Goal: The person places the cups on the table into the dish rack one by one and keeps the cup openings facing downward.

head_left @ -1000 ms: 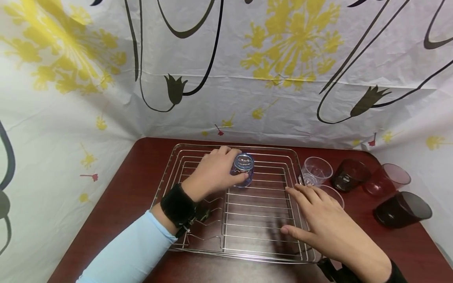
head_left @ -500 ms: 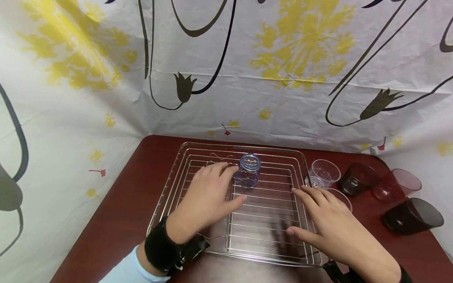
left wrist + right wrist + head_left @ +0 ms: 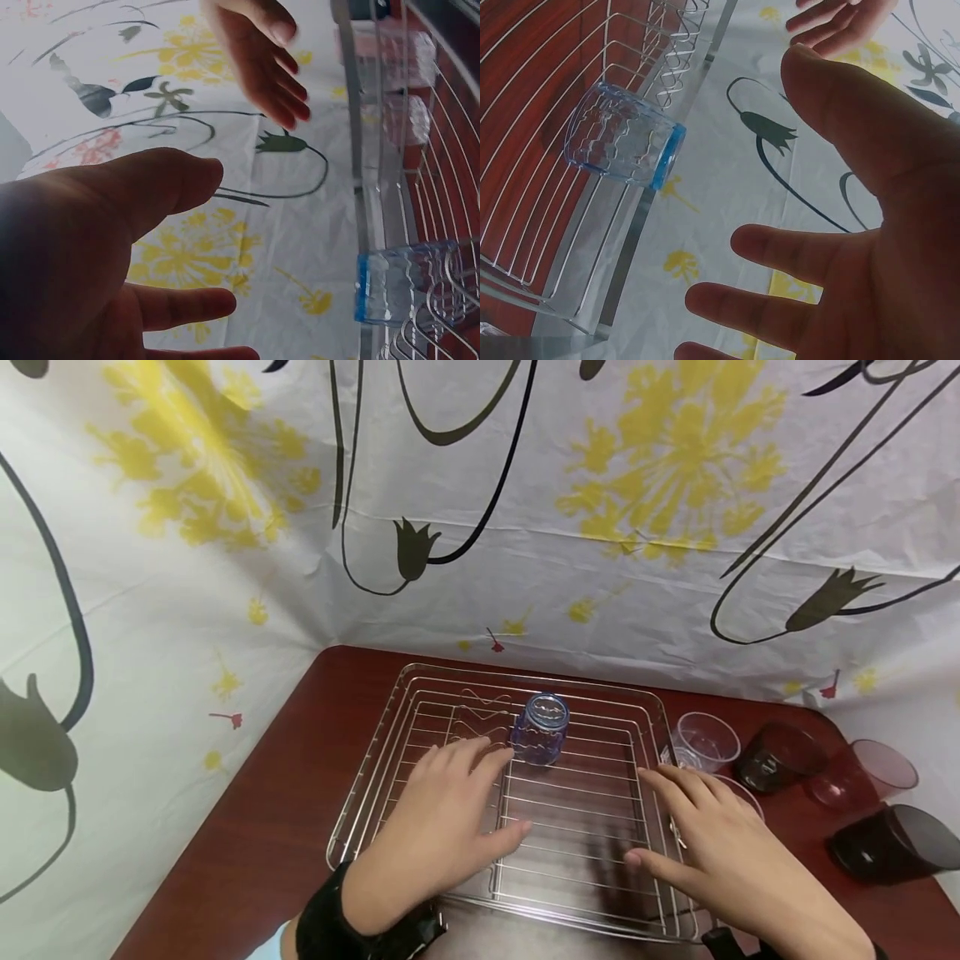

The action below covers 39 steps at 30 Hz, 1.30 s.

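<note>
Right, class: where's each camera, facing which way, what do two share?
Head: worn there, facing forward and down at the wire rack; left hand, right hand show.
Left wrist: worn there, facing patterned sheeting; left hand near, right beyond.
Right wrist: worn there, facing sheeting too; right hand near, left beyond.
Shared by the wrist views: blue tumbler.

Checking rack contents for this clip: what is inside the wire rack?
One upside-down blue tumbler stands in the wire rack, toward the back. In the head view, the left hand and right hand cover parts of it, hiding what lies behind.
</note>
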Tool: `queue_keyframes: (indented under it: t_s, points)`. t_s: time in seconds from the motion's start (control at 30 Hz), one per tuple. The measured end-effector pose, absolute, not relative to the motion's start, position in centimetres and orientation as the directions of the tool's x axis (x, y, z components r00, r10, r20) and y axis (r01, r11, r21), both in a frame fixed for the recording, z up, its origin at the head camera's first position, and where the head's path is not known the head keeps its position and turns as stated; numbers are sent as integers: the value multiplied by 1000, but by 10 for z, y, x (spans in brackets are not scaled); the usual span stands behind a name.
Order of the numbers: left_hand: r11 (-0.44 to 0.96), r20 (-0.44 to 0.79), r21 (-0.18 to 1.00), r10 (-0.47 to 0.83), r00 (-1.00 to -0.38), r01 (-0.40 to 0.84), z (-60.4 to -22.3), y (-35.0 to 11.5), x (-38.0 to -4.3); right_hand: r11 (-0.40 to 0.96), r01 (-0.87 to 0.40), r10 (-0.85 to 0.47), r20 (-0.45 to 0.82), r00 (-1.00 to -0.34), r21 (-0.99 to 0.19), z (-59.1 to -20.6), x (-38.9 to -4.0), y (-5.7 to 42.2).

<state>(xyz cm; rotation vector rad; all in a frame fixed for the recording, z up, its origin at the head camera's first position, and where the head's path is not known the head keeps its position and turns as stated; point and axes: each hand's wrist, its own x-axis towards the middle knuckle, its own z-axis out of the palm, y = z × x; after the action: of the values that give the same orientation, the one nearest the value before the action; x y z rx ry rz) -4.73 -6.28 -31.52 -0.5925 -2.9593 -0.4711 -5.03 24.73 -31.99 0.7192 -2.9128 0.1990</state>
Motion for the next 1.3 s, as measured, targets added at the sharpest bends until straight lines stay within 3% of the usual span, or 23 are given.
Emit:
queue_keyframes:
  t_s: [0.37, 0.77, 0.97, 1.3]
  points:
    - [862, 244, 315, 330, -912, 397, -326, -64, -33, 892, -434, -424, 101, -900, -127, -320, -53, 251]
    - [866, 210, 304, 347, -914, 398, -339, -60, -31, 898, -423, -419, 58, -906, -120, -319, -61, 257]
    - [846, 262, 308, 365, -893, 436, -344, -58, -33, 897, -417, -409, 81, -909, -146, -322, -68, 267]
    - [846, 220, 311, 379, -899, 433, -348, -55, -32, 893, -424, -413, 100, -905, -148, -321, -89, 298]
